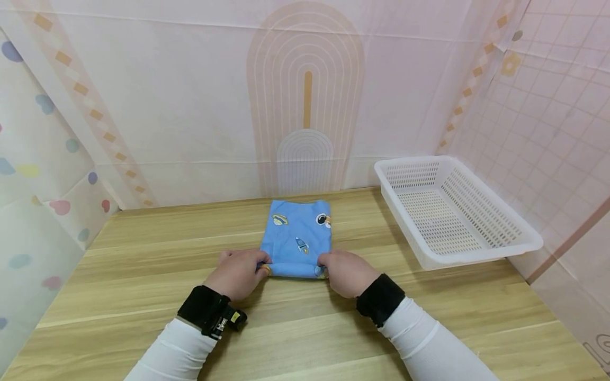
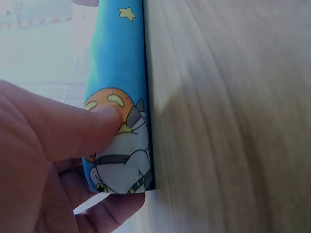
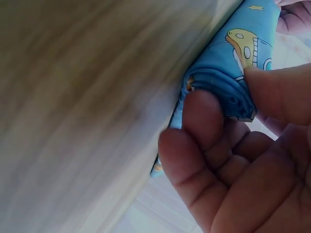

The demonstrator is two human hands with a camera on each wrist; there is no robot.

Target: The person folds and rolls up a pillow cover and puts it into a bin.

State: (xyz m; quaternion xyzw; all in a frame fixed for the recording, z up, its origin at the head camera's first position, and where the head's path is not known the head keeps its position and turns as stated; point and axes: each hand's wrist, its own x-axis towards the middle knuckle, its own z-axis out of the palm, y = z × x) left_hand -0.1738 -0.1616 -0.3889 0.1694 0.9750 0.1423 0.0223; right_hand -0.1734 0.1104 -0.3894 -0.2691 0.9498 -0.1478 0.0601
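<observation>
A blue cloth (image 1: pixel 297 233) printed with a rocket, a planet and astronauts lies on the wooden table, its near edge rolled up. At the left end of the roll, my left hand (image 1: pixel 242 272) grips it; in the left wrist view the thumb (image 2: pixel 99 126) presses on a printed figure, with fingers beneath. My right hand (image 1: pixel 350 272) pinches the opposite end. Several wound layers of the rolled cloth (image 3: pixel 221 87) show at that end in the right wrist view, between thumb and fingers. The far part of the cloth lies flat.
A white plastic basket (image 1: pixel 481 254) with slotted walls stands at the back right of the wooden table (image 1: pixel 167 243). Behind the table hangs a pale patterned curtain (image 1: pixel 190 106), and more printed sheets line both sides.
</observation>
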